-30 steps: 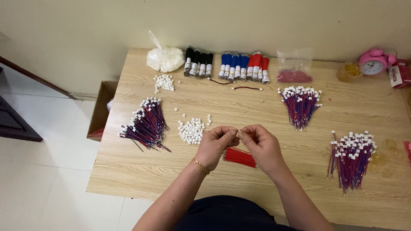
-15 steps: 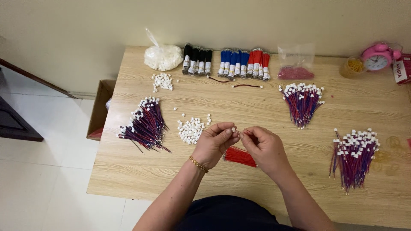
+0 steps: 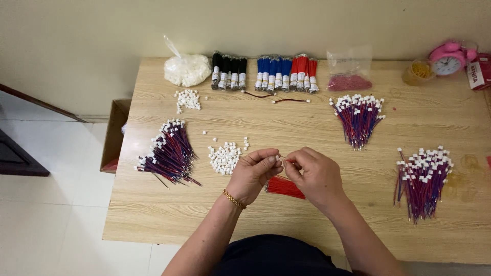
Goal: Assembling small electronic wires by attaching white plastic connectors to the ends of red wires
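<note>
My left hand (image 3: 254,173) pinches a small white plastic connector (image 3: 279,158) between thumb and fingertips. My right hand (image 3: 314,174) holds a thin red wire (image 3: 289,161) with its tip against that connector, the two hands touching above the wooden table (image 3: 307,128). Under my hands lies a loose bunch of red wires (image 3: 283,187). A heap of white connectors (image 3: 224,156) sits just left of my left hand. A gold bracelet (image 3: 233,199) circles my left wrist.
Bundles of red-and-blue wires with white connectors lie at the left (image 3: 169,153), back right (image 3: 358,116) and far right (image 3: 422,176). Along the back edge stand a white bag (image 3: 186,69), black, blue and red wire bundles (image 3: 266,73), a bag of red pieces (image 3: 349,82) and a pink clock (image 3: 446,59). A cardboard box (image 3: 113,135) sits on the floor at left.
My hands have stayed together over the red wires, with only small finger movements at the connector. The view has shifted slightly.
</note>
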